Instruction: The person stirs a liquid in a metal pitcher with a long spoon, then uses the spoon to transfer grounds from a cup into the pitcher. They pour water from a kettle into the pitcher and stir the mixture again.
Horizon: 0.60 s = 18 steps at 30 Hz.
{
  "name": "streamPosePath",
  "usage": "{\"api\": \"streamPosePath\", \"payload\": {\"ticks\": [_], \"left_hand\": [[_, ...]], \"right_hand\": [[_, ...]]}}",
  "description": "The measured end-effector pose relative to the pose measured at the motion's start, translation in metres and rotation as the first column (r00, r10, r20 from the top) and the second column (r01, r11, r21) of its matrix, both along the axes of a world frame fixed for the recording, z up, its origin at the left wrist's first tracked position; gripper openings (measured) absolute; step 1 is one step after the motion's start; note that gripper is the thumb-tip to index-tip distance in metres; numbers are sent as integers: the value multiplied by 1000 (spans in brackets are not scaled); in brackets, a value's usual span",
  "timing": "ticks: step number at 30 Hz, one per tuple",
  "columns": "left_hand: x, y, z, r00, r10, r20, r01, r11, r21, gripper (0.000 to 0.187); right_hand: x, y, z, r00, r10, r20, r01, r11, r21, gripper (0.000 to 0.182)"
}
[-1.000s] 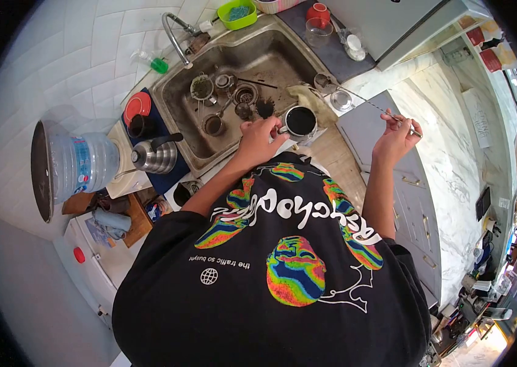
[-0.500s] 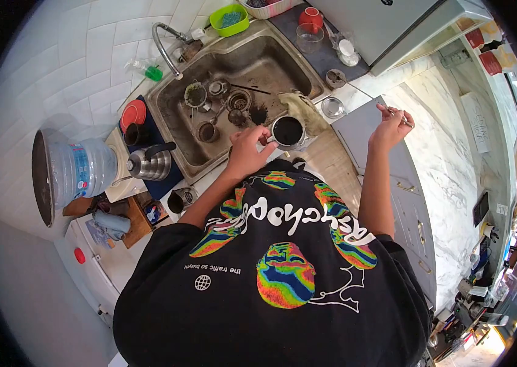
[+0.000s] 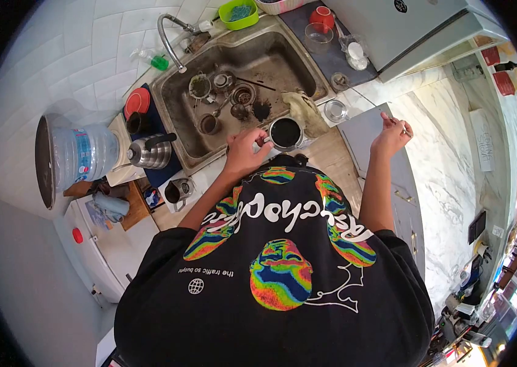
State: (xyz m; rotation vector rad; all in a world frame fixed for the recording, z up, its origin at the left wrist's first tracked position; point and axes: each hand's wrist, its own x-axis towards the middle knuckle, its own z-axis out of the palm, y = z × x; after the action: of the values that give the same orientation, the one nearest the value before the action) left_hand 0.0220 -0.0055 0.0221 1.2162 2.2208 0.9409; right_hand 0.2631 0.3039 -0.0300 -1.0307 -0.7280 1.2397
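Observation:
My left hand [image 3: 246,151] is closed on the handle of a mug [image 3: 286,133] that holds a very dark liquid. The mug sits upright in front of the shirt, overlapping the near edge of the sink [image 3: 194,160]. Off to the right, my right hand [image 3: 392,136] is raised over the grey cabinet top with its fingers curled round a slender metal utensil [image 3: 401,126], whose ends are mostly hidden. A crumpled cloth [image 3: 307,113] lies beside the mug, across the sink's edge. To its right is a small clear glass [image 3: 335,111].
Inside the sink are a strainer [image 3: 199,87], a small cup [image 3: 210,124] and dark grounds [image 3: 261,111]. A gooseneck kettle [image 3: 151,151] and metal pitcher [image 3: 178,191] stand left. Behind the sink rises a faucet [image 3: 164,43]. A dark mat [image 3: 356,70] carries a red cup [image 3: 321,17].
The camera view has shifted slightly. My right hand has lowered a little and turned, so less of the metal utensil shows. My left hand keeps its hold on the mug.

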Motion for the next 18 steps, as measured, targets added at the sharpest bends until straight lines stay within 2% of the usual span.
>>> {"api": "streamPosePath", "payload": {"ticks": [8, 12, 18], "left_hand": [[4, 0, 0, 997, 37, -73, -41, 998, -51, 25], [12, 1, 5, 991, 73, -113, -83, 993, -88, 25], [17, -2, -5, 984, 115, -135, -126, 989, -79, 25]], "right_hand": [[23, -3, 2, 997, -41, -58, 35, 995, -96, 16], [41, -3, 10, 1000, -24, 15, 24, 1000, 0, 14], [63, -17, 58, 999, 10, 38, -14, 993, 113, 15]]}}
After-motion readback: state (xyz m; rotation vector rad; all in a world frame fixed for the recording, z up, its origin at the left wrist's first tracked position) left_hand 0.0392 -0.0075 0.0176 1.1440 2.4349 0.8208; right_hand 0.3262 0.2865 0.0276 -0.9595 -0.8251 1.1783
